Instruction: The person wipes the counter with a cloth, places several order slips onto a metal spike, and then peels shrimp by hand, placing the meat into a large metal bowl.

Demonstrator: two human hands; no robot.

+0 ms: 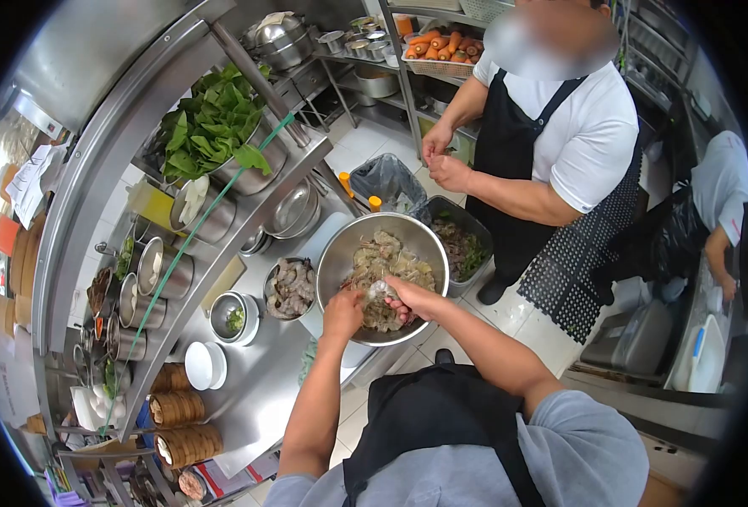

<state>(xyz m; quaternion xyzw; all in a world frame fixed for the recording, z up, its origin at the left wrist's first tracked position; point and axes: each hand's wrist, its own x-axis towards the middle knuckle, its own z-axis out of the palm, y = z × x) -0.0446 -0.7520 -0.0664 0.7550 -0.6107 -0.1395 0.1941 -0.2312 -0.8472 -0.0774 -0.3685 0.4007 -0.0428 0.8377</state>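
Note:
A large steel bowl (327,262) in front of me holds a heap of raw shrimp (399,253). Over its near side, my right hand (409,300) is closed around a pale grey shrimp (380,291). My left hand (343,313) is just to the left, above the bowl's inside edge, its fingers drawn together; what they pinch, if anything, is too small to make out. Left of the large bowl, a smaller steel bowl (282,315) contains grey shrimp (293,286) that look peeled.
A co-worker in a black apron (509,152) stands across, near a dark tub (478,272) of scraps and a lined bin (374,173). Leafy greens (209,127) and steel pots fill the shelf at left. White bowls (206,365) and bamboo steamers (179,407) are on the steel counter (260,397).

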